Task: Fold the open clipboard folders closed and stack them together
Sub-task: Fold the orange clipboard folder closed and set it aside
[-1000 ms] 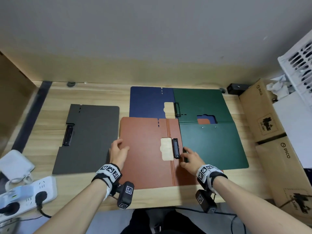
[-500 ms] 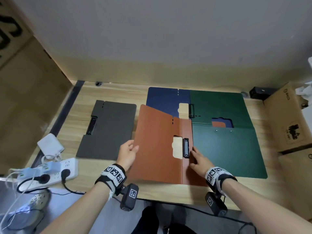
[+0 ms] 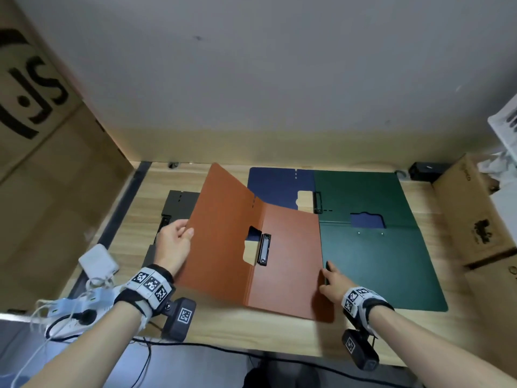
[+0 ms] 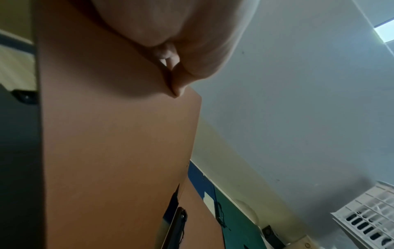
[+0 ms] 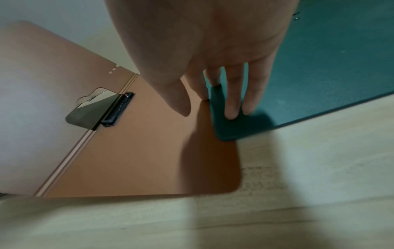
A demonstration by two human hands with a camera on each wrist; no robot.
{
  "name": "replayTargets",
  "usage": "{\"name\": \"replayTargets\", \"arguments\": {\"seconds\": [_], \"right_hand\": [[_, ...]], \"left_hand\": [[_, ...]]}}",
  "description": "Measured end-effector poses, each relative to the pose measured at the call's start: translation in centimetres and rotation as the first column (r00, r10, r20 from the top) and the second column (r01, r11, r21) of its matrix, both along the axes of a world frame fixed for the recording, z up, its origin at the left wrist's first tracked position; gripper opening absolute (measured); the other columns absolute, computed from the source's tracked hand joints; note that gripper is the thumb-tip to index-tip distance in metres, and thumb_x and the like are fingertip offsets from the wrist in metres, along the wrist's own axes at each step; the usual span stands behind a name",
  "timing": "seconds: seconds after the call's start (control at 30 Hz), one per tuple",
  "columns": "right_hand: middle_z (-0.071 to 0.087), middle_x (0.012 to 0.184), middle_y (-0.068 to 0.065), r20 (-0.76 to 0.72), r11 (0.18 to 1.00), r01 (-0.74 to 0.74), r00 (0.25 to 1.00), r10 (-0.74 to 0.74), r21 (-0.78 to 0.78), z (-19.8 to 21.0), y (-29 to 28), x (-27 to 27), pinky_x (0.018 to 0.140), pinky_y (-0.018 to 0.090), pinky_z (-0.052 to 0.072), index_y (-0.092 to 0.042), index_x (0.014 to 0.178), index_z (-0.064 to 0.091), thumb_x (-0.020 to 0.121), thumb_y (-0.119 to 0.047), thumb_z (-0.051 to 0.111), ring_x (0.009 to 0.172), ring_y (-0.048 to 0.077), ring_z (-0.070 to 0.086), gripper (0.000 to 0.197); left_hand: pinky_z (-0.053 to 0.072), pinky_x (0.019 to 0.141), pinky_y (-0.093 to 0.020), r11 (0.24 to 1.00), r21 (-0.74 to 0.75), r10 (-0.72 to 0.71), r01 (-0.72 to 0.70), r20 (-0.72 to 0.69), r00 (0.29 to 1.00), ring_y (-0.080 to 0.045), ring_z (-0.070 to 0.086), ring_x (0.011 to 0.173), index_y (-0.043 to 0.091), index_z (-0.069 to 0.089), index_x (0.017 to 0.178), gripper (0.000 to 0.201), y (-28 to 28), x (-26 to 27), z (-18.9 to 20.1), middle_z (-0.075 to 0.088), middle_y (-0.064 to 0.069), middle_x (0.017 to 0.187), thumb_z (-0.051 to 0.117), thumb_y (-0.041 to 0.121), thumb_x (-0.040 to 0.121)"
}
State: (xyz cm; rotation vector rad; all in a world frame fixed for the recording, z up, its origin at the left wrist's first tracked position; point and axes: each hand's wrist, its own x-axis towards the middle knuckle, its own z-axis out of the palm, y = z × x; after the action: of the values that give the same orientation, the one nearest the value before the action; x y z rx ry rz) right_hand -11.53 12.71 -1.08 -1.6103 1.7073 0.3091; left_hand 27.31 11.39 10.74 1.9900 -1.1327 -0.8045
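An orange-brown clipboard folder (image 3: 291, 261) lies open on the wooden table (image 3: 279, 337), its black clip (image 3: 264, 249) beside the spine. My left hand (image 3: 176, 245) pinches the outer edge of its left cover (image 3: 221, 233), which stands steeply raised; in the left wrist view the cover (image 4: 117, 151) fills the frame under my thumb. My right hand (image 3: 331, 278) lies flat with straight fingers (image 5: 232, 101) on the near left corner of the open green folder (image 3: 377, 261), where it meets the orange panel (image 5: 149, 151). A blue folder (image 3: 277, 186) lies behind, partly covered. A closed grey folder (image 3: 180, 204) is half hidden at the left.
A power strip (image 3: 75, 309) with cables and a white adapter (image 3: 98, 261) sit at the table's left front. Cardboard boxes (image 3: 475, 214) line the right side, with a white basket (image 3: 503, 127) above. A large cardboard box (image 3: 42, 163) walls the left.
My left hand has lifted the orange folder's left cover from flat to steeply raised. My right hand slid from beside the clip to the folder's right edge.
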Motion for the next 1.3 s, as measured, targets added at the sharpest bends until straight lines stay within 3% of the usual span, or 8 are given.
{"name": "replayTargets", "arguments": {"seconds": [0.3,0.4,0.57,0.73,0.87,1.07,1.17,1.3], "right_hand": [[0.011,0.163,0.006,-0.060,0.993,-0.113,0.992,0.112,-0.026,0.2,-1.0,4.1,0.118,0.038,0.023,-0.014,0.147,0.035,0.089,-0.034,0.052,0.144,0.037,0.020,0.064],[0.011,0.164,0.004,-0.039,0.993,-0.122,0.992,0.122,0.008,0.2,-1.6,4.9,0.119,0.039,0.019,-0.017,0.147,0.038,0.089,-0.035,0.053,0.148,0.034,0.013,0.062],[0.032,0.156,0.005,0.060,0.999,-0.039,0.998,0.037,0.032,0.3,-2.9,5.4,0.118,0.038,0.024,-0.018,0.142,0.048,0.093,-0.038,0.052,0.145,0.030,0.025,0.054],[0.067,0.121,0.018,0.365,0.917,0.394,0.846,-0.388,0.061,1.7,-4.0,3.5,0.103,0.040,0.044,-0.001,0.112,0.067,0.102,-0.039,0.037,0.112,0.031,0.062,0.049],[0.070,0.106,0.020,0.494,0.794,0.589,0.652,-0.575,0.148,3.7,-4.5,1.0,0.068,0.028,0.047,-0.001,0.111,0.064,0.104,-0.040,0.030,0.085,0.024,0.064,0.052],[0.059,0.078,0.007,0.424,0.771,0.611,0.659,-0.622,0.181,3.1,-4.4,-0.2,0.062,0.025,0.051,-0.002,0.103,0.060,0.101,-0.021,0.044,0.065,0.018,0.055,0.025],[0.060,0.090,0.009,0.321,0.811,0.568,0.749,-0.580,0.139,1.2,-4.4,0.0,0.059,0.019,0.048,0.000,0.114,0.060,0.096,-0.014,0.052,0.064,0.015,0.053,0.024],[0.064,0.115,0.013,0.282,0.849,0.514,0.802,-0.526,0.123,-0.7,-4.5,-0.2,0.092,0.035,0.049,-0.003,0.130,0.055,0.091,-0.021,0.059,0.096,0.025,0.062,0.043]], "left_hand": [[0.055,0.092,-0.042,0.993,0.011,-0.117,0.118,-0.075,0.990,-0.015,0.070,0.094,0.013,0.065,0.116,0.023,-0.7,0.0,2.6,0.073,0.000,0.099,0.054,0.009,0.096],[0.056,0.091,-0.043,0.970,0.084,-0.216,0.227,-0.128,0.968,-0.017,0.069,0.097,0.017,0.066,0.116,0.026,-0.6,-2.2,3.4,0.071,-0.001,0.106,0.063,0.011,0.090],[0.056,0.062,-0.026,0.887,0.086,-0.434,0.454,-0.185,0.882,-0.015,0.068,0.096,0.019,0.069,0.110,0.022,-1.5,-5.4,4.7,0.072,0.001,0.104,0.066,0.018,0.088],[0.052,0.067,-0.024,0.832,0.078,-0.529,0.549,-0.186,0.828,-0.018,0.069,0.091,0.020,0.071,0.103,0.017,-4.5,-7.6,3.7,0.074,-0.003,0.101,0.059,0.019,0.091],[0.051,0.067,-0.025,0.785,0.159,-0.571,0.598,-0.187,0.799,-0.016,0.068,0.089,0.020,0.070,0.103,0.020,-6.9,-9.5,0.2,0.073,-0.001,0.101,0.053,0.015,0.093],[0.049,0.094,-0.034,0.743,0.407,-0.541,0.531,-0.100,0.835,-0.021,0.060,0.106,0.022,0.062,0.110,0.023,-7.9,-9.9,-7.4,0.063,-0.004,0.122,0.057,0.015,0.088],[0.047,0.092,-0.034,0.770,0.509,-0.440,0.384,-0.012,0.898,-0.028,0.058,0.109,0.011,0.056,0.120,0.035,-7.0,-9.6,-10.2,0.059,-0.013,0.127,0.061,0.015,0.086],[0.046,0.098,-0.037,0.800,0.516,-0.353,0.306,-0.007,0.935,-0.033,0.055,0.117,0.004,0.051,0.129,0.053,-6.4,-10.2,-12.0,0.052,-0.015,0.131,0.068,0.018,0.081]]}}
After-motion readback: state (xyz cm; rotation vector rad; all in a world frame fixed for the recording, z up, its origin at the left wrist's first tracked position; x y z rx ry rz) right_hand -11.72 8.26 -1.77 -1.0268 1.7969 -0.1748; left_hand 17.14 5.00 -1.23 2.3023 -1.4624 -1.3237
